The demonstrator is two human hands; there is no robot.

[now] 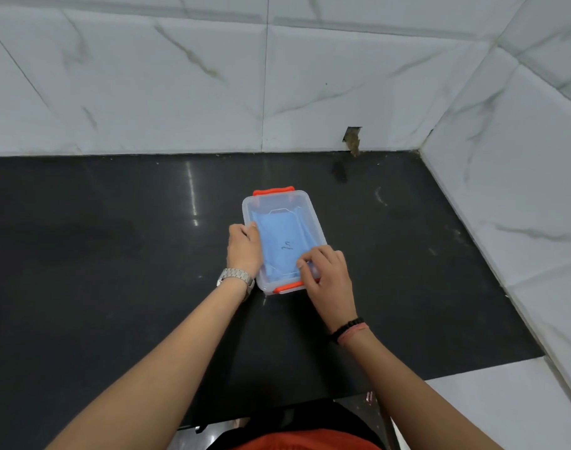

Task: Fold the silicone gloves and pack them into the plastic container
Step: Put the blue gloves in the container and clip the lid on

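Clearly the packing is nearly finished: the plastic container [285, 238] sits mid-counter [99, 254] with its clear lid on, and the blue silicone gloves [279, 245] show through it, lying flat inside. I judge the gloves soft, floppy and light, likely to spring back from a fold, so the lid is what keeps them down. The box itself looks thin, light and rather slick, apt to skid on the glossy dark counter unless pinned at its rim.

The left hand [243, 246] has a loose grip, fingers curled against the long left edge and steadying it. The right hand [326, 274] rests on the near right corner, fingertips [305, 263] bent onto the lid beside the near orange clasp [289, 287]; it pinches nothing that I can see. The far orange clasp [272, 191] looks untouched. Best hold is probably at the clasps, pressing each down.
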